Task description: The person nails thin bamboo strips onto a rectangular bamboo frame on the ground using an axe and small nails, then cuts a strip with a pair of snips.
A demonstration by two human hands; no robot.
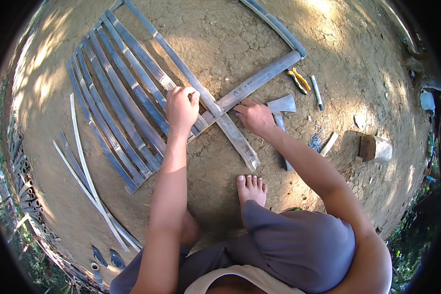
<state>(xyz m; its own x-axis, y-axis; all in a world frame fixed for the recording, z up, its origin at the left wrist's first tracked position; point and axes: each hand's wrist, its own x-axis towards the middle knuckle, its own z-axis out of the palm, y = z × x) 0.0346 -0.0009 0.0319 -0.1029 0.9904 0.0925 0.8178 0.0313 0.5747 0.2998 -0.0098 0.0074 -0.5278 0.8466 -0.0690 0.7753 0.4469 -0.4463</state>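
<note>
A flat frame of split bamboo slats (113, 95) lies on the ground to the left, its slats side by side across a bamboo crosspiece (259, 82). My left hand (183, 109) is closed over the slat ends by the crosspiece, thumb against the curled fingers; what it pinches is too small to tell. My right hand (255, 116) is at the crosspiece's near edge, fingers drawn together beside the joint with a long bamboo pole (237, 139). Its fingertips are partly hidden. Beside that hand lies a hatchet (282, 104), its handle partly behind my right forearm.
Yellow-and-black pliers (299, 81) and a white marker (317, 93) lie right of the crosspiece. A wire bundle (316, 141), a small wood piece (329, 144) and a wooden block (375, 148) are nearer right. Thin pale strips (90, 183) lie left; my bare foot (252, 188) is close below the pole.
</note>
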